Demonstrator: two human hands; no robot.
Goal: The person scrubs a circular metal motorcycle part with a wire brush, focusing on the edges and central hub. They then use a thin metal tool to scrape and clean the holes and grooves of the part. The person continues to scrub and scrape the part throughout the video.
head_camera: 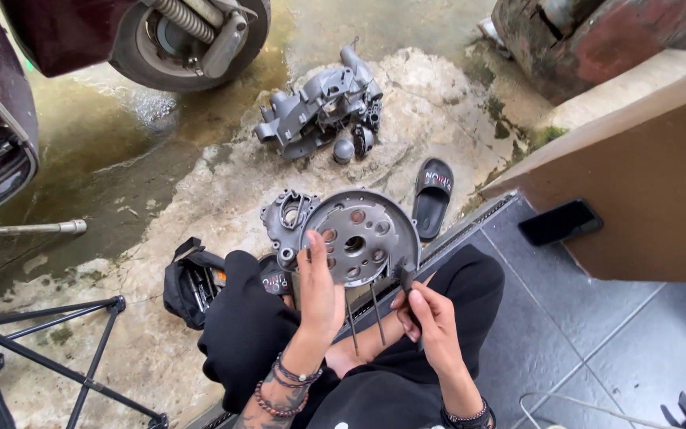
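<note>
The left hand grips the round metal plate, steadying it upright. The right hand pinches a dark tool at its rim.

left hand: grips near-left edge of round grey metal disc, fingers up its face | right hand: closed on dark tool at disc's near-right rim | far: grey engine casing on wet concrete | right: black slipper
</note>
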